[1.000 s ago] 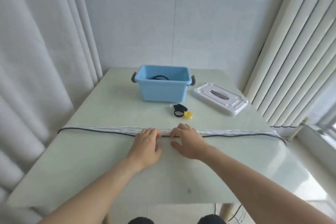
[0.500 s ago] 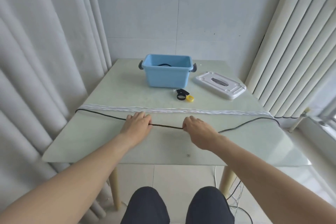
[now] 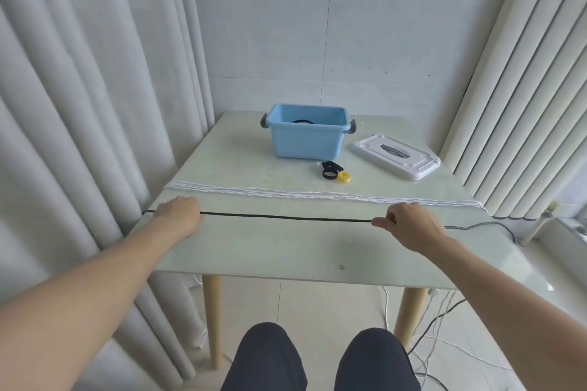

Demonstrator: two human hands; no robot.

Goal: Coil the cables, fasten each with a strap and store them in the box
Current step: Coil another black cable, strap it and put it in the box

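Note:
A thin black cable (image 3: 286, 217) runs straight across the table between my two hands. My left hand (image 3: 179, 216) grips it near the table's left edge; my right hand (image 3: 409, 224) pinches it near the right side. Beyond my right hand the cable trails off the table's right edge. Several white cables (image 3: 317, 194) lie stretched side by side just behind it. A black strap (image 3: 329, 172) and a yellow strap (image 3: 344, 176) sit in front of the blue box (image 3: 306, 140). A black coil (image 3: 302, 121) shows inside the box.
The box's white lid (image 3: 397, 157) lies at the back right of the pale green table (image 3: 286, 251). Curtains hang close on the left, blinds on the right. More cables trail over the floor under the table's right side. My knees are below the front edge.
My hands pulled the black cable away from the white cables toward me, then slid apart along it to the table's left and right sides. The cable now lies taut and straight.

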